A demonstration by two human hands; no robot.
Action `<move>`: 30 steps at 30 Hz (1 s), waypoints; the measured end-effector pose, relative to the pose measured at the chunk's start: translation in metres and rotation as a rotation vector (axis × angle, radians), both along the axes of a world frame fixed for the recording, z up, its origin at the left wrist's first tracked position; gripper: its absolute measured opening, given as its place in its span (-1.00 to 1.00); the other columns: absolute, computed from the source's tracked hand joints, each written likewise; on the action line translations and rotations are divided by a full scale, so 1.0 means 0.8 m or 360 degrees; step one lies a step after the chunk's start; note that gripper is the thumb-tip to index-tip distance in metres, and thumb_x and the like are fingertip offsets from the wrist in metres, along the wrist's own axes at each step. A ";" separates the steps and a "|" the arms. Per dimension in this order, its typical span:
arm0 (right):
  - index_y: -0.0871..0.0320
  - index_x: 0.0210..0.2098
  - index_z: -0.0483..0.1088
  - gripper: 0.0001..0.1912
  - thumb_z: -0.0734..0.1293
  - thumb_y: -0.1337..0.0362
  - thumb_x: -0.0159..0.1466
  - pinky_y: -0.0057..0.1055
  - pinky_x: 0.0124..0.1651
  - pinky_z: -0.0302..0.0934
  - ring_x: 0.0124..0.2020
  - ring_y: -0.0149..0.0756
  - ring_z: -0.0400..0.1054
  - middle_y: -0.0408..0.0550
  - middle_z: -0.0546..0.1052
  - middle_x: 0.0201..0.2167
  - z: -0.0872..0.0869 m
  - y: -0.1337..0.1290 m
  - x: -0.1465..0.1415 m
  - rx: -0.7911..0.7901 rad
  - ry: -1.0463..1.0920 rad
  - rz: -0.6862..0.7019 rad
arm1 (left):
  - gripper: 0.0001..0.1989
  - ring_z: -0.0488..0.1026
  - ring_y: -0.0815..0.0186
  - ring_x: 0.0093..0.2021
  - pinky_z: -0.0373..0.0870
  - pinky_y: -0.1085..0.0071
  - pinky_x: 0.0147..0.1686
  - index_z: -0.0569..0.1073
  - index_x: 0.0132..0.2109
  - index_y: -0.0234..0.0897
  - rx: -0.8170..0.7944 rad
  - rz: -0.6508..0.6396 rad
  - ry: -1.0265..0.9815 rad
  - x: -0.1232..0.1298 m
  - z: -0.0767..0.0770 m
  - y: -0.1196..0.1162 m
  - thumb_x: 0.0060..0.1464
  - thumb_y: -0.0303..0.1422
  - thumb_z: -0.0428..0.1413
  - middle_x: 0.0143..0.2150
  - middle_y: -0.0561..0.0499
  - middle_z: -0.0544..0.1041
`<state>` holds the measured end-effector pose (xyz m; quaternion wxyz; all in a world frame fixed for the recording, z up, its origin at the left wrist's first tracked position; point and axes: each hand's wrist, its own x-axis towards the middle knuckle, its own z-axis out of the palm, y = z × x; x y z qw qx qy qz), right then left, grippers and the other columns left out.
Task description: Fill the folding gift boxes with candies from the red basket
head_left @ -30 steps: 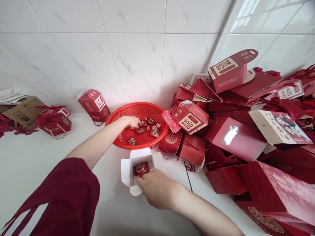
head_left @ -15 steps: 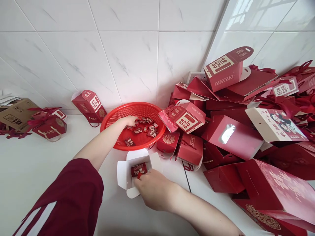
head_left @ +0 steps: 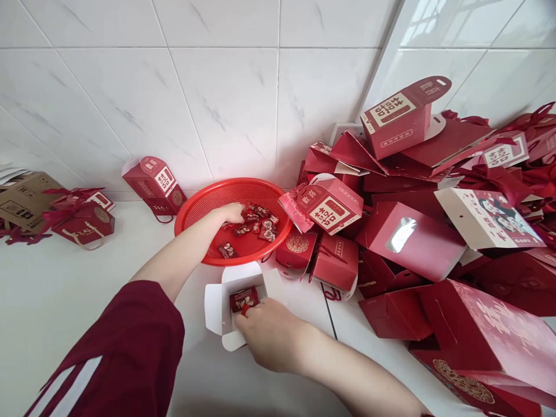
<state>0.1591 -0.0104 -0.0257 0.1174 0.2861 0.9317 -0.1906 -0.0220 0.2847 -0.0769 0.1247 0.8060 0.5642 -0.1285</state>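
A red plastic basket (head_left: pixel 191 202) holds several small red wrapped candies (head_left: pixel 261 223). My left hand (head_left: pixel 232 214) reaches into it with fingers closed at the candies; what the fingertips hold is hidden. In front of the basket stands an open white-lined box (head_left: pixel 214 308), its flaps spread, with red packets (head_left: pixel 244 298) inside. My right hand (head_left: pixel 270 335) is over the box's right side, its fingers closed on a small red packet, mostly covered by the hand.
Many red gift boxes (head_left: pixel 414 240) are heaped at the right. A red box (head_left: pixel 152 184) stands left of the basket by the tiled wall. Farther left are a red box with cord (head_left: pixel 89 225) and a brown carton (head_left: pixel 28 200).
The view has shifted very slightly. My left hand remains in the basket among the candies, and my right hand stays at the white-lined box.
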 end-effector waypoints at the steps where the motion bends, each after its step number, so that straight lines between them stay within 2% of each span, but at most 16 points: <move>1: 0.29 -0.09 0.40 -0.79 0.27 0.41 0.27 -0.25 -0.21 0.29 -0.24 -0.10 0.52 0.12 0.59 -0.21 0.001 0.000 0.000 -0.0009 -0.0003 -0.0001 | -0.50 0.56 0.10 -0.06 0.47 0.42 -0.09 0.49 0.04 -0.27 -0.0001 -0.0003 -0.0010 0.000 0.001 0.000 -0.11 -0.29 0.26 -0.04 -0.14 0.60; 5: 0.29 -0.08 0.40 -0.77 0.26 0.41 0.28 -0.24 -0.20 0.29 -0.22 -0.10 0.52 0.11 0.59 -0.18 0.002 0.001 -0.001 -0.0019 -0.0029 0.0012 | -0.52 0.55 0.12 -0.05 0.46 0.44 -0.11 0.50 0.00 -0.24 0.0031 -0.0014 -0.0070 -0.001 0.003 -0.001 -0.13 -0.27 0.27 -0.02 -0.09 0.59; 9: 0.29 -0.09 0.41 -0.78 0.27 0.42 0.27 -0.25 -0.21 0.29 -0.24 -0.10 0.51 0.12 0.59 -0.19 0.000 0.001 -0.001 -0.0014 -0.0008 -0.0001 | -0.53 0.56 0.17 -0.14 0.45 0.45 -0.21 0.47 0.01 -0.24 0.0051 -0.0032 -0.0174 -0.002 0.004 -0.005 -0.13 -0.35 0.25 -0.06 -0.06 0.60; 12: 0.29 -0.10 0.41 -0.78 0.28 0.41 0.27 -0.25 -0.21 0.28 -0.24 -0.10 0.51 0.12 0.59 -0.20 -0.004 0.000 -0.002 -0.0009 0.0010 -0.0022 | -0.58 0.55 0.22 -0.20 0.43 0.47 -0.26 0.48 -0.04 -0.25 0.0048 -0.0046 -0.0275 -0.002 0.011 -0.008 -0.13 -0.38 0.24 -0.10 -0.04 0.60; 15: 0.28 -0.09 0.42 -0.80 0.27 0.33 0.33 -0.24 -0.21 0.28 -0.21 -0.08 0.51 0.14 0.59 -0.19 -0.006 -0.001 -0.001 0.0014 0.0077 -0.0062 | -0.65 0.54 0.25 -0.26 0.40 0.48 -0.33 0.50 -0.11 -0.26 0.0058 -0.0020 -0.0389 -0.003 0.032 -0.011 -0.11 -0.33 0.25 -0.14 -0.04 0.61; 18: 0.25 -0.10 0.43 -0.69 0.33 0.10 0.35 -0.24 -0.15 0.26 -0.13 -0.04 0.49 0.12 0.58 -0.16 0.002 0.002 0.008 0.0014 0.0346 -0.0085 | -0.72 0.54 0.27 -0.31 0.38 0.48 -0.39 0.52 -0.17 -0.28 0.0079 0.0006 -0.0509 -0.005 0.069 -0.027 -0.06 -0.27 0.25 -0.19 -0.05 0.61; 21: 0.15 -0.14 0.43 -0.70 0.32 0.02 0.37 -0.33 -0.17 0.23 -0.16 -0.15 0.47 -0.02 0.58 -0.21 0.019 0.007 0.026 0.0009 0.0785 -0.0258 | -0.75 0.55 0.29 -0.24 0.43 0.49 -0.31 0.52 -0.18 -0.27 0.0048 -0.0031 -0.0750 -0.006 0.116 -0.074 0.02 -0.23 0.22 -0.17 -0.03 0.61; 24: 0.11 -0.23 0.38 -0.69 0.18 0.03 0.45 -0.41 -0.29 0.17 -0.32 -0.30 0.43 -0.13 0.56 -0.32 0.035 0.013 0.046 0.0001 0.1134 -0.0716 | -0.70 0.55 0.27 -0.22 0.49 0.42 -0.22 0.56 -0.14 -0.30 -0.0124 -0.0138 -0.1375 -0.005 0.154 -0.153 0.04 -0.20 0.27 -0.17 -0.08 0.62; 26: 0.10 -0.25 0.36 -0.67 0.17 0.00 0.45 -0.42 -0.29 0.17 -0.37 -0.34 0.40 -0.15 0.54 -0.35 0.041 0.016 0.055 -0.0035 0.1318 -0.0945 | -0.71 0.55 0.27 -0.24 0.50 0.40 -0.21 0.58 -0.14 -0.31 -0.0150 -0.0143 -0.1673 -0.002 0.166 -0.212 0.03 -0.23 0.30 -0.22 -0.09 0.62; 27: 0.10 -0.23 0.36 -0.66 0.18 -0.02 0.44 -0.42 -0.27 0.18 -0.36 -0.34 0.40 -0.15 0.54 -0.34 0.042 0.017 0.058 -0.0075 0.1412 -0.0989 | -0.73 0.55 0.28 -0.26 0.51 0.41 -0.22 0.59 -0.15 -0.31 -0.0164 -0.0138 -0.1805 0.000 0.167 -0.240 0.03 -0.25 0.31 -0.26 -0.08 0.62; 30: 0.09 -0.16 0.40 -0.69 0.21 0.00 0.43 -0.43 -0.25 0.21 -0.31 -0.35 0.39 -0.15 0.54 -0.29 0.040 0.017 0.061 -0.0276 0.1669 -0.0927 | -0.79 0.55 0.31 -0.26 0.50 0.46 -0.24 0.61 -0.14 -0.30 -0.0304 -0.0113 -0.1998 0.010 0.160 -0.301 0.06 -0.32 0.31 -0.28 -0.05 0.61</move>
